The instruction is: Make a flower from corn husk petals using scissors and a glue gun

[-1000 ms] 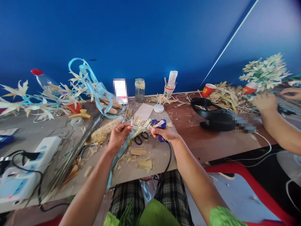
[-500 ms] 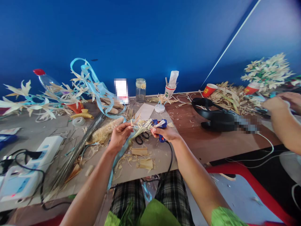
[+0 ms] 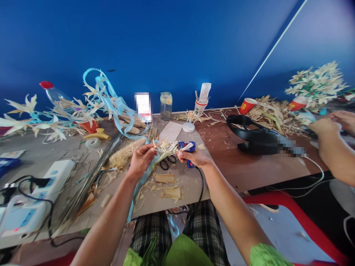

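My left hand (image 3: pixel 142 157) pinches a small pale corn-husk piece (image 3: pixel 158 143) with pointed tips, held above the table. A short distance to the right, my right hand (image 3: pixel 194 157) holds a whitish corn-husk strip (image 3: pixel 186 147) between thumb and fingers. Husk scraps (image 3: pixel 168 147) lie between and behind the hands. Just behind my right hand is a blue tool (image 3: pixel 190 163) with a black cord, probably a glue gun, partly covered by the hand. Black-handled scissors (image 3: pixel 164 164) lie between my hands, their blades hidden. Close to my left wrist rests a corn cob (image 3: pixel 122 154).
Wire stems (image 3: pixel 91 175), a power strip (image 3: pixel 52 184) and husk flowers with blue ribbon (image 3: pixel 116 107) fill the left. At the back stand a glass jar (image 3: pixel 166 107) and a cup (image 3: pixel 200 107). A black strapped device (image 3: pixel 257 142) lies right, near another person's hands (image 3: pixel 330 123).
My hands stay almost in place, still pinching the husk pieces. The other person's hands at the right have shifted slightly.
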The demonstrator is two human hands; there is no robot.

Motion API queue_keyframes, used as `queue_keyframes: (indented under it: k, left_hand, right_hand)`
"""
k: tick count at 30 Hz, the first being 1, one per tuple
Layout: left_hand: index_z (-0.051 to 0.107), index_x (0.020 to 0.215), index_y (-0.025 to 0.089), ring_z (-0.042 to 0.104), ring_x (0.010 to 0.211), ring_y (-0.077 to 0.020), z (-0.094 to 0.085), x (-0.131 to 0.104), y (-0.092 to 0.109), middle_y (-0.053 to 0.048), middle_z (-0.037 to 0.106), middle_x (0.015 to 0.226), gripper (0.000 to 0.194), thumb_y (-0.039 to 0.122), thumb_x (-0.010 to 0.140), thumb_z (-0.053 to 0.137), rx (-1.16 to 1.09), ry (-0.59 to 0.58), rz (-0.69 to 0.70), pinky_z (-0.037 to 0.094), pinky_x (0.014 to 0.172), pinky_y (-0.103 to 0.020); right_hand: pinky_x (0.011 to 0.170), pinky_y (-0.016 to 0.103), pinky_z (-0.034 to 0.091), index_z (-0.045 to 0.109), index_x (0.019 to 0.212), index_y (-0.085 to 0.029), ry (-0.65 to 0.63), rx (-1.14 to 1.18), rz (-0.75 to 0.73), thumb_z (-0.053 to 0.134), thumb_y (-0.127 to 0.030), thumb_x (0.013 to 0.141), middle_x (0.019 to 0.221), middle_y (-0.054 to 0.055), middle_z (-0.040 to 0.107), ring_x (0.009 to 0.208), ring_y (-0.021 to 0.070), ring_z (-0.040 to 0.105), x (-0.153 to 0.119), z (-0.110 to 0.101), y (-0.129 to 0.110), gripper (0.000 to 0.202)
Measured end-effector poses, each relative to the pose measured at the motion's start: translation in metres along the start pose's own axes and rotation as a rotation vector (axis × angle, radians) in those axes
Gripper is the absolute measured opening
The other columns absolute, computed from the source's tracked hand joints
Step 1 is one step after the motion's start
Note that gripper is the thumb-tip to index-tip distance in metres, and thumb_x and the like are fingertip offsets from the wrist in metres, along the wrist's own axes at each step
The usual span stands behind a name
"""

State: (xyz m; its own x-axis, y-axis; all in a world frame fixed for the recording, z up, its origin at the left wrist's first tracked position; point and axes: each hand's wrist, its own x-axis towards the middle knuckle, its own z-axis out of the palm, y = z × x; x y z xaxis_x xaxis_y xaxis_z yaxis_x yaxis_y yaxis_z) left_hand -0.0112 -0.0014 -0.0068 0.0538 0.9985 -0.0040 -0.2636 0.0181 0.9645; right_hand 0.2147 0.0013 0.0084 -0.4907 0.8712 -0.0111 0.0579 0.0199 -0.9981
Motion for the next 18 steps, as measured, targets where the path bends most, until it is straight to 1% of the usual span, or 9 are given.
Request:
queue_keyframes:
  k: [2,6,9,14,18]
  left_hand:
    - [0.066,0.080,0.014,0.048,0.049,-0.0062,-0.0003,0.0007,-0.0010,0.000,0.060,0.060,0.024,0.033,0.066,0.073,-0.017,-0.003,0.012,0.031,0.043,-0.018]
    - [0.065,0.079,0.014,0.047,0.047,-0.0059,-0.0003,0.0010,-0.0014,0.000,0.059,0.059,0.026,0.034,0.065,0.073,-0.008,0.011,-0.004,0.032,0.043,-0.018]
    - [0.065,0.078,0.014,0.050,0.049,-0.0065,-0.0005,0.0009,-0.0015,0.000,0.060,0.059,0.027,0.034,0.063,0.074,-0.027,0.019,-0.006,0.033,0.044,-0.017]
    - [0.065,0.078,0.014,0.052,0.051,-0.0072,-0.0013,0.0012,-0.0020,0.000,0.060,0.059,0.026,0.032,0.063,0.075,-0.042,0.023,-0.008,0.032,0.043,-0.016]
    - [0.064,0.075,0.013,0.051,0.050,-0.0067,-0.0006,0.0008,0.0000,-0.001,0.060,0.057,0.025,0.032,0.063,0.075,-0.039,0.015,0.004,0.031,0.043,-0.016]
  right_hand:
    - [0.052,0.023,0.033,0.054,0.057,-0.016,0.002,0.021,-0.004,0.063,-0.052,0.070,0.054,-0.002,0.052,0.052,0.0088,0.046,0.0000,0.0004,-0.0003,0.040]
    - [0.052,0.023,0.033,0.054,0.058,-0.016,0.013,0.045,-0.014,0.063,-0.051,0.071,0.055,-0.002,0.051,0.052,0.0085,0.045,0.0005,-0.0006,0.0021,0.039]
    - [0.053,0.023,0.034,0.054,0.058,-0.015,0.037,0.064,-0.029,0.064,-0.052,0.071,0.056,-0.002,0.051,0.053,0.0085,0.046,0.0015,-0.0018,0.0052,0.040]
    - [0.054,0.024,0.035,0.054,0.057,-0.016,0.066,0.083,-0.059,0.064,-0.052,0.070,0.056,-0.001,0.051,0.053,0.0088,0.047,0.0033,-0.0015,0.0067,0.040]
    - [0.054,0.024,0.035,0.054,0.057,-0.016,0.069,0.084,-0.055,0.065,-0.054,0.069,0.056,-0.001,0.051,0.052,0.0092,0.046,0.0021,-0.0004,0.0035,0.041]
